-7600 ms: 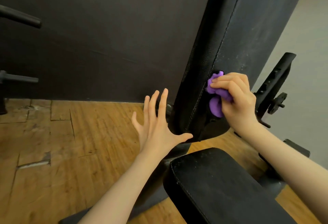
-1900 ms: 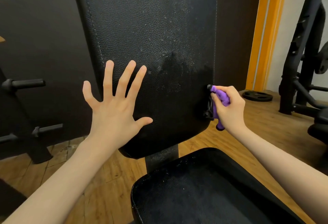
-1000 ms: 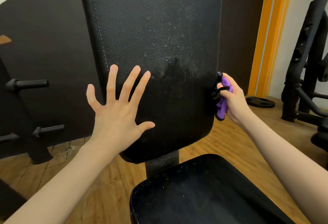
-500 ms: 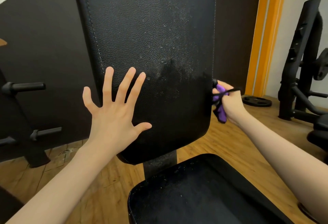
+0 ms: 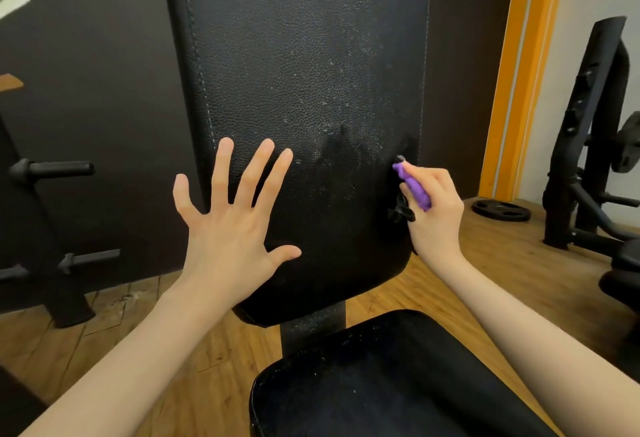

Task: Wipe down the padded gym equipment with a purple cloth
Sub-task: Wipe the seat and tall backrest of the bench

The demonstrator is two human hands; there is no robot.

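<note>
Purple cloth [image 5: 414, 188]: it was bunched in the right hand [image 5: 433, 209], at the right edge of the upright back pad [image 5: 304, 97], low down.
Right fingers: they were curled tightly around the cloth, and only a small part of it showed above them.
Left hand [image 5: 230, 228]: its fingers were straight and spread wide, holding nothing; whether the palm touched the pad, I cannot tell.
Step in hand: probably the wiping of the pad's right edge, near its lower corner.
Pad surface: pale specks covered the middle and upper part; a darker patch lay near the cloth.
Next move: it seemed to need strokes across the speckled face, then over the seat pad [image 5: 398, 384].
</note>
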